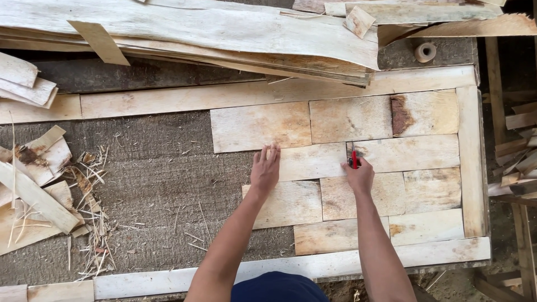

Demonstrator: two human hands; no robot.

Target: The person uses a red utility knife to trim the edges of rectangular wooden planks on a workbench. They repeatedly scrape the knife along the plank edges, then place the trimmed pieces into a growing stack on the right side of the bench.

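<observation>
The right hand (359, 178) closes its grip around a red-handled cutter (353, 162), blade set at the seam between two veneer pieces, while the left hand (265, 169), fingers flat and pressed together with nothing held, bears down on the long veneer strip (310, 161) just left of the blade, seemingly to keep it from shifting. Around them about ten pale veneer pieces lie edge to edge inside a frame of wooden strips (471, 162) on the fibrous tabletop (151, 184); beyond sits a stack of veneer sheets (212, 33), with offcuts (33, 190) far left.

Rough grey workbench (151, 168) in daylight, scrap offcuts (33, 190) at left, dirt floor (503, 268) at right
</observation>
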